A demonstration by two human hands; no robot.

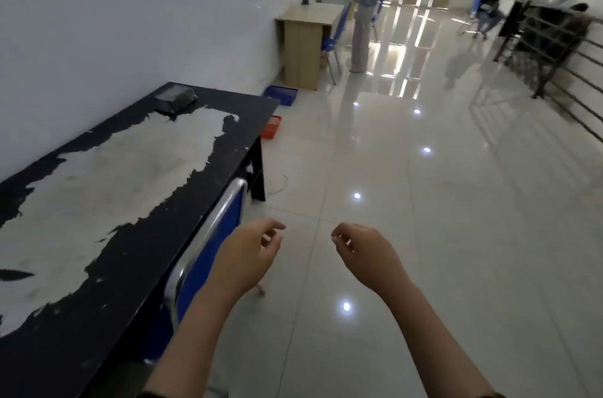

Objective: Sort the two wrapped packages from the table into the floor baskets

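Both the left hand [253,254] and right hand [362,255] hang empty, fingers loosely curled, beside the black table [137,234]. One wrapped package [176,99] sits at the table's far end; the blue basket [281,94] and red basket [271,126] lie beyond it. At least this package looks unsorted.
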